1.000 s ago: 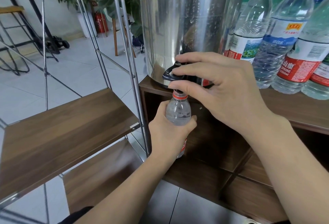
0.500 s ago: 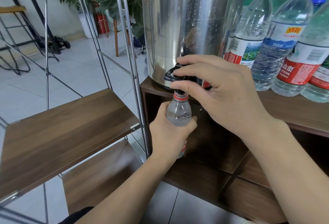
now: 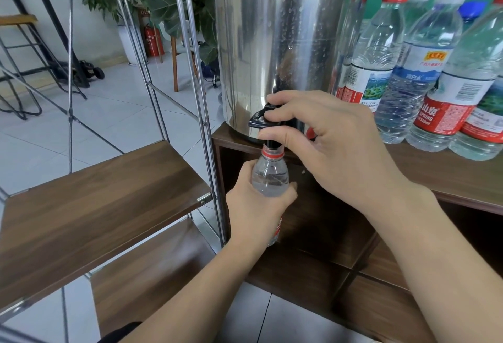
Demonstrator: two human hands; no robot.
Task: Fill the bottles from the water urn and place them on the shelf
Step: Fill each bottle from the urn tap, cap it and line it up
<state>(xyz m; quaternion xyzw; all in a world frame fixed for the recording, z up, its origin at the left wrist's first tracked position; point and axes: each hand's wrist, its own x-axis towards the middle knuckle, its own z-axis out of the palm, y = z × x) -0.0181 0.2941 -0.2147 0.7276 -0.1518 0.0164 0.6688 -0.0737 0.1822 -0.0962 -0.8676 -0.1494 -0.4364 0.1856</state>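
Note:
A tall steel water urn (image 3: 275, 43) stands on a wooden cabinet (image 3: 449, 176). My right hand (image 3: 326, 146) pinches its black tap lever (image 3: 260, 119) between thumb and fingers. My left hand (image 3: 255, 212) grips a small clear bottle (image 3: 269, 176) with a red neck ring, held upright with its open mouth right under the spout. Water stands high in the bottle, up near its shoulder. The bottle's lower part is hidden by my fingers.
Several capped water bottles (image 3: 424, 75) stand on the cabinet to the right of the urn. A metal rack with a brown wooden shelf (image 3: 89, 206) stands at the left, with another shelf below it. Beyond lie a tiled floor, stools and a plant.
Both hands keep their holds on tap and bottle. The view has shifted slightly downward; the water level in the bottle seems a little higher.

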